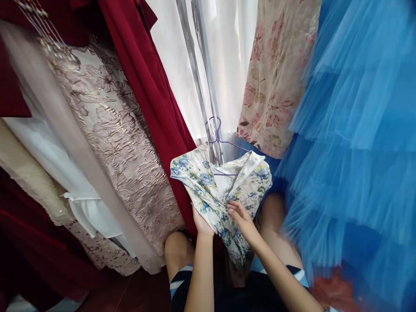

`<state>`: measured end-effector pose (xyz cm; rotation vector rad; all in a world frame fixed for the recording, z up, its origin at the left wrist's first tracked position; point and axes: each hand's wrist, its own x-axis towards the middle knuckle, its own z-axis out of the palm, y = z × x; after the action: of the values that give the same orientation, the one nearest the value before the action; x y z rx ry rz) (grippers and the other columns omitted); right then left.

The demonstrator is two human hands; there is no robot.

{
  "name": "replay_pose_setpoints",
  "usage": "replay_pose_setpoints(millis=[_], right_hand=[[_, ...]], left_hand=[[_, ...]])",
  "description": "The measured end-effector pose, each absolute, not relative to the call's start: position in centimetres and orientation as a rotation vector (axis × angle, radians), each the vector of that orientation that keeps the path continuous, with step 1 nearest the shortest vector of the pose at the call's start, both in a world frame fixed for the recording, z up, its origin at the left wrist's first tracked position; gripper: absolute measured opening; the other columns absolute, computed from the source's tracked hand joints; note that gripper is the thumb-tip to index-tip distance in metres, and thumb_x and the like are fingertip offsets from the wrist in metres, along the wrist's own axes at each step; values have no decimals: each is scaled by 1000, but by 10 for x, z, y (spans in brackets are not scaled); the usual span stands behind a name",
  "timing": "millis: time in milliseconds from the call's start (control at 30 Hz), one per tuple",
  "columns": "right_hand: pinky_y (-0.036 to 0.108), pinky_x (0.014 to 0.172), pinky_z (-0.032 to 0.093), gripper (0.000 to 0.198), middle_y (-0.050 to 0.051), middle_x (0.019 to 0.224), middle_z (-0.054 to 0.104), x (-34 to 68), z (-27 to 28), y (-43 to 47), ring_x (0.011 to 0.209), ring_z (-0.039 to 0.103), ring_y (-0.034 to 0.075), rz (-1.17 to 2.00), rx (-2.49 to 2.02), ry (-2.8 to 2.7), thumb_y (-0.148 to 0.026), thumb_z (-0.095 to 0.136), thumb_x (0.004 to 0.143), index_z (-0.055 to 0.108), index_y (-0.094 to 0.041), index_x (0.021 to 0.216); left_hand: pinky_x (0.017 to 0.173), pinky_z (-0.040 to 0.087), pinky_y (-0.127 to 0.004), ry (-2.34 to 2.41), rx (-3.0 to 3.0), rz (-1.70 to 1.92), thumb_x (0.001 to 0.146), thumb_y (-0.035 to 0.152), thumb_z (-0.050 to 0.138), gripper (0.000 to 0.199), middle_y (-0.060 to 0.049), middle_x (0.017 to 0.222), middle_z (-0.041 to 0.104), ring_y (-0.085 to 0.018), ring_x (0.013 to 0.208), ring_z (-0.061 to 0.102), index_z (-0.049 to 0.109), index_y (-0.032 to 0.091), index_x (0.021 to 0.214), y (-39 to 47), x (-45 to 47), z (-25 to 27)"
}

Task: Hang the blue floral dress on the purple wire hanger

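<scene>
A white V-neck dress with blue flowers (208,178) hangs in front of me on a thin purple hanger (218,134). My left hand (203,224) holds the dress from its left side and beneath, its fingers hidden behind the cloth. On the front of the bodice, just below the neckline, rests my right hand (242,220). Its fingers are apart, slightly bent, and touch the fabric. The dress narrows toward its lower part, which drops between my knees into shadow.
Pink brocade (120,143) and dark red garments (146,86) hang close on the left. A beige floral garment (276,82) and blue tulle layers (351,112) hang on the right. Metal poles (198,78) stand before a white curtain (229,52).
</scene>
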<state>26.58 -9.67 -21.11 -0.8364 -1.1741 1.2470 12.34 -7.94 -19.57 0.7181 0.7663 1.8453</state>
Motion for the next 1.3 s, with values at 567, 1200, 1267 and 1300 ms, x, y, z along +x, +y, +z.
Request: replay_pose_setpoints(millis=[567, 1200, 1267, 1300], right_hand=[[26, 58, 38, 31, 0, 65, 57, 267, -207, -95, 59, 51, 15, 983, -949, -1512, -45, 56, 90, 55, -18, 75], [24, 46, 31, 32, -1, 47, 53, 285, -197, -123, 42, 43, 11, 1328, -920, -1319, -41, 69, 80, 54, -17, 64], [24, 45, 32, 35, -1, 48, 53, 284, -193, -126, 42, 43, 11, 1299, -894, -1227, -46, 68, 82, 56, -17, 66], [24, 46, 32, 36, -2, 48, 52, 284, -189, -125, 42, 42, 11, 1273, -891, -1189, -47, 67, 82, 56, -17, 66]], left_hand=[[108, 44, -42, 986, 780, 1822, 83, 37, 72, 46, -10, 124, 67, -27, 125, 58, 60, 21, 124, -109, 135, -232], [75, 49, -28, 1549, 1762, 1663, 89, 23, 56, 6, -4, 85, 68, -19, 80, 65, 61, 21, 93, -138, 170, -226], [74, 49, -27, 1507, 1762, 1645, 90, 23, 56, 6, -4, 83, 68, -18, 79, 65, 61, 21, 91, -140, 174, -223], [74, 49, -27, 1487, 1770, 1632, 90, 22, 55, 5, -3, 82, 68, -18, 78, 64, 61, 21, 89, -140, 176, -222]])
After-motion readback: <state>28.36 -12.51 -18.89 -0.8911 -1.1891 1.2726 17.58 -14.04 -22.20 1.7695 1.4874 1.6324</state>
